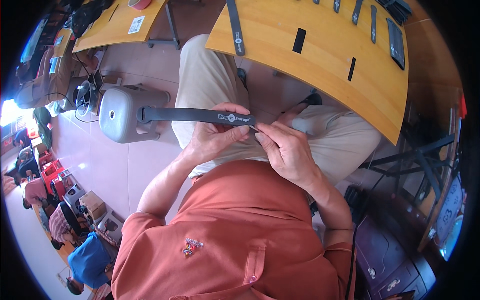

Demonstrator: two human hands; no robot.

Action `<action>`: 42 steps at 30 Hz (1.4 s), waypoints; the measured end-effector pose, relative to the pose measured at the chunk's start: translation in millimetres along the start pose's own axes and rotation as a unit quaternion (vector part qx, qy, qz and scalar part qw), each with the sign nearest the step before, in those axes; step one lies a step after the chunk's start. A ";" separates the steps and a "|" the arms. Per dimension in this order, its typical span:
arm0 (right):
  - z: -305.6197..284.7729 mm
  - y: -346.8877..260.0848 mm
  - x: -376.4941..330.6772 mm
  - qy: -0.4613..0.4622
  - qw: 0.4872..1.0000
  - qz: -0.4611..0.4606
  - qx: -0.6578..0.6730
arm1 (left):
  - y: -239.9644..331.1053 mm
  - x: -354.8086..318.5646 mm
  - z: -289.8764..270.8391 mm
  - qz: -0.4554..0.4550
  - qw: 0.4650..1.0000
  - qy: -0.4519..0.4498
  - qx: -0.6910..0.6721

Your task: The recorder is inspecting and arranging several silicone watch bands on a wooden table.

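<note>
Currently, a dark grey strap (192,115) spans the person's lap, its right part between both hands and its rounded left end, with a slot-like hole, out in front of a grey plastic stool (111,117); whether it touches the stool cannot be told. The left hand (217,137) has thumb and fingers closed on the strap near its printed end. The right hand (285,150) has thumb and forefinger pinched together on that same end, where a thin pale sliver shows, too small to identify.

The long left part has no hand under it, so it could swing or twist if the left thumb eased off. The two thumbs lie close together, and a slip of the right pinch could knock the strap's tip aside or let it drop between the knees.

White lettering and a round emblem run along the strap, upright to the wearer. A similar strap (235,27) on the yellow wooden table (320,62) bears a matching mark. The rust-red shirt (225,220) carries a small colourful embroidered emblem with lettering, and a white label (136,25) on the farther table (107,32) has print too small to read.
</note>
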State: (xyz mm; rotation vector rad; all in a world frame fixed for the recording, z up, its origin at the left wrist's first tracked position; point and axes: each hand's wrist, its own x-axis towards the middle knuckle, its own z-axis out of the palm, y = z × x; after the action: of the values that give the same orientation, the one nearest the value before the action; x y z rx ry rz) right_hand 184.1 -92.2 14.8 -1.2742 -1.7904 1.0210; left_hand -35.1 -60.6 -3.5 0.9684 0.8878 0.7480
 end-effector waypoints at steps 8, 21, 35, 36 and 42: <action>-2.6 1.0 0.3 -0.022 0.999 0.005 -0.040 | 1.8 0.5 0.9 -0.015 1.000 -0.006 0.009; 1.4 3.4 -1.4 -0.013 0.998 0.004 -0.057 | -3.8 1.9 0.9 -0.030 0.999 0.023 0.002; 7.9 7.1 -5.0 0.005 0.996 -0.004 -0.093 | -6.5 2.1 4.3 -0.029 0.999 0.018 0.026; 8.9 6.3 -6.0 -0.001 0.993 0.004 -0.122 | -7.0 1.9 5.1 -0.031 0.999 0.023 0.035; 19.1 6.6 -10.2 0.022 0.988 0.019 -0.149 | -12.8 -1.7 12.9 -0.026 0.997 0.052 0.050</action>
State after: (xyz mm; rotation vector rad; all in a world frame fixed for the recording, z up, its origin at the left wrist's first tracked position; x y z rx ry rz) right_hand 172.8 -104.5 -0.5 -1.5024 -1.9425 0.7566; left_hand -22.6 -71.7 -11.0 0.9968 1.0449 0.7199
